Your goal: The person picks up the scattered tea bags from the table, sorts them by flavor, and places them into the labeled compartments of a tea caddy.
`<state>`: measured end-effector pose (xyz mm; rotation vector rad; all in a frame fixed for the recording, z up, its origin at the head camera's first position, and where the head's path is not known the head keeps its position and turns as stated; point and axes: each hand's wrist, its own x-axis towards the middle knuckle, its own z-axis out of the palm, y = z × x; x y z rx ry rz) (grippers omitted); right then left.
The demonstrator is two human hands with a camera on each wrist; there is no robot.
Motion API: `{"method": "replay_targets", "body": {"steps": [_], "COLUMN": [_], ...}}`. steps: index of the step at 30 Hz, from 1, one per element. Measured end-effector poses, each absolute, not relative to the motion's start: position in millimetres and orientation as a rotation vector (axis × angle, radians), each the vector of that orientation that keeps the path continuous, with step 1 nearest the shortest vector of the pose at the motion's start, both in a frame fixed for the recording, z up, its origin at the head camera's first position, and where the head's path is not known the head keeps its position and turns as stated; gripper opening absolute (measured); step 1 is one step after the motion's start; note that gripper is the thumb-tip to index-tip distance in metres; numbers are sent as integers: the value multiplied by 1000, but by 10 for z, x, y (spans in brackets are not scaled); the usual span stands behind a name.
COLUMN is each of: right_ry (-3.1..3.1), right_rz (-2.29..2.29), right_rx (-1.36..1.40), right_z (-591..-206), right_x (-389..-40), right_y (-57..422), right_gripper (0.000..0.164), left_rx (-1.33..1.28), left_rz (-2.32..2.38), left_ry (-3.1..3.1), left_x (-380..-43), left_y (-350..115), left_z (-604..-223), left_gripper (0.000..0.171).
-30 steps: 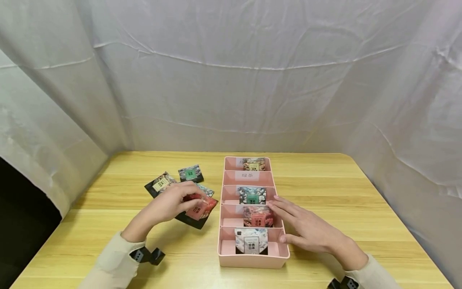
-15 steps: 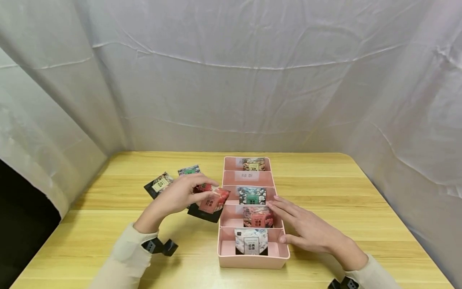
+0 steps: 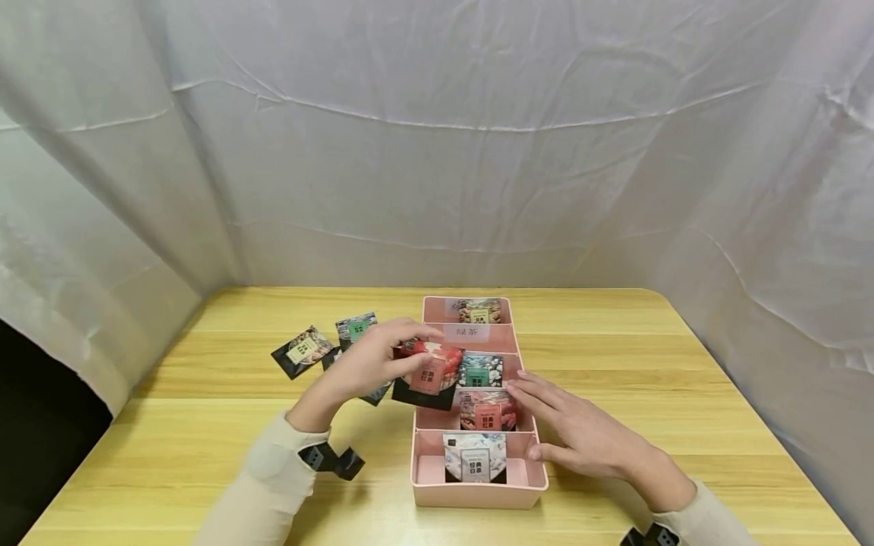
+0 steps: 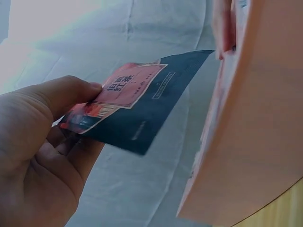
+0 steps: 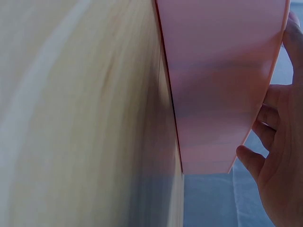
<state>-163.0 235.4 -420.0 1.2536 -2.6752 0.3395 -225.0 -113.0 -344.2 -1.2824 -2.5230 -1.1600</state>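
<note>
Shifted right since the earlier frame, the left hand (image 3: pixel 374 359) pinches the red packet (image 3: pixel 429 379) above the left side of the pink box (image 3: pixel 478 497); the right hand (image 3: pixel 589 432), fingers loosely spread, touches its right rim. The packet should be light, bendy, slick: pinch an edge. Wooden tabletop (image 3: pixel 601 341), pale curtain (image 3: pixel 437 182) beyond.

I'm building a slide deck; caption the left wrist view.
Left hand pinching a pink-labelled sachet, pink tray at frame right.
</note>
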Motion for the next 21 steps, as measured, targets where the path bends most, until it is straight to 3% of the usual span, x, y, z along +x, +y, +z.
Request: {"method": "replay_targets", "body": {"steps": [21], "right_ry": [-2645], "right_rz": [356], "right_rx": [1252], "right_z": [-4209], "right_x": [-1623], "right_y": [2350], "right_gripper": [78], "left_rx": [-1222], "left_rz": [-997], "left_ry": [-2609], "left_x": [-2239], "left_y": [-772], "left_z": [-3793], "left_gripper": [29]}}
